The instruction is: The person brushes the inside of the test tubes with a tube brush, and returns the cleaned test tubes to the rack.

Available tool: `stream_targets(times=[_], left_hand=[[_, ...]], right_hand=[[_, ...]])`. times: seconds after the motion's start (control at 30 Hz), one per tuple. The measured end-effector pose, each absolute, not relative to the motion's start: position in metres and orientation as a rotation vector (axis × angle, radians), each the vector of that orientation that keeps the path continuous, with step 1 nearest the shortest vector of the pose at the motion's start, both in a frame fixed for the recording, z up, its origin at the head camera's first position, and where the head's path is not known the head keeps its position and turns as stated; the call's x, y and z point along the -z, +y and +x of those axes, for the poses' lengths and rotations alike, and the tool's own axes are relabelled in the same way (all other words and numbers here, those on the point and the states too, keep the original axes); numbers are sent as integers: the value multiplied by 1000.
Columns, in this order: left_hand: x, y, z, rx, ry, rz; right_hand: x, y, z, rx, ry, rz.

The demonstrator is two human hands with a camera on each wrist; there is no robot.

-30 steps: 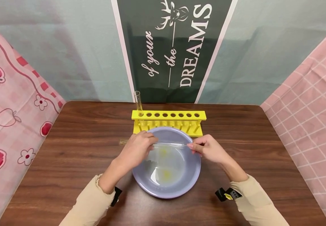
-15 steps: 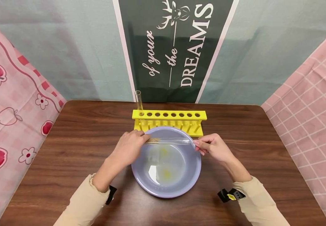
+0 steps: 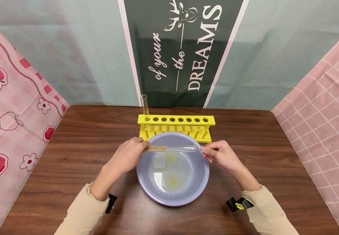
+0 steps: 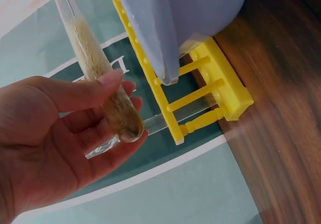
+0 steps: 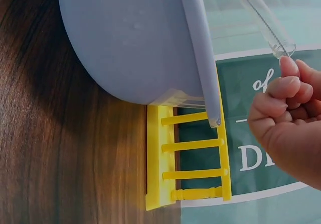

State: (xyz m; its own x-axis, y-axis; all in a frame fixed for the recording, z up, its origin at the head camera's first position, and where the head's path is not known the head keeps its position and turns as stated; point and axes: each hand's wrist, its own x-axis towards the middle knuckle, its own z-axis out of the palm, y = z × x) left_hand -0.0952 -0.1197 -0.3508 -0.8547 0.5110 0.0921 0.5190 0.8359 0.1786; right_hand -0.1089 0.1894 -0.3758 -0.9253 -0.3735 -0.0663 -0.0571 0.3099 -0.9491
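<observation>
My left hand (image 3: 129,153) holds a clear glass test tube (image 3: 181,148) near its rounded closed end, thumb on one side and fingers behind. Inside the tube sits a test tube brush (image 4: 93,53), its pale bristles packed toward that closed end. The twisted wire (image 5: 261,17) runs out through the tube's mouth. There my right hand (image 3: 220,155) pinches the wire between thumb and fingertips. In the head view the tube lies roughly level across the far part of a lavender basin (image 3: 172,202). Cloudy water with yellowish patches (image 3: 173,180) fills the bottom of the basin.
Behind the basin stands a yellow test tube rack (image 3: 176,120), partly hidden by the rim. Another glass test tube (image 3: 144,106) stands in its leftmost hole. Everything is on a dark wooden table (image 3: 78,137), with printed cloth (image 3: 99,58) hanging behind.
My left hand has shifted left and slid along the test tube to its closed end, uncovering the bristles. My right hand has moved slightly right, still pinching the wire.
</observation>
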Motion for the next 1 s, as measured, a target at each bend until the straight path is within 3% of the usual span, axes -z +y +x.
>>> stream_targets(times=[0.43, 0.77, 1.0], left_hand=[[356, -119, -92, 256, -2861, -804], [361, -116, -90, 287, -2874, -727], [364, -116, -92, 267, -2829, -814]], right_hand=[[373, 187, -109, 1449, 2395, -507], [374, 183, -113, 1594, 2228, -227], [374, 181, -111, 1621, 2282, -233]])
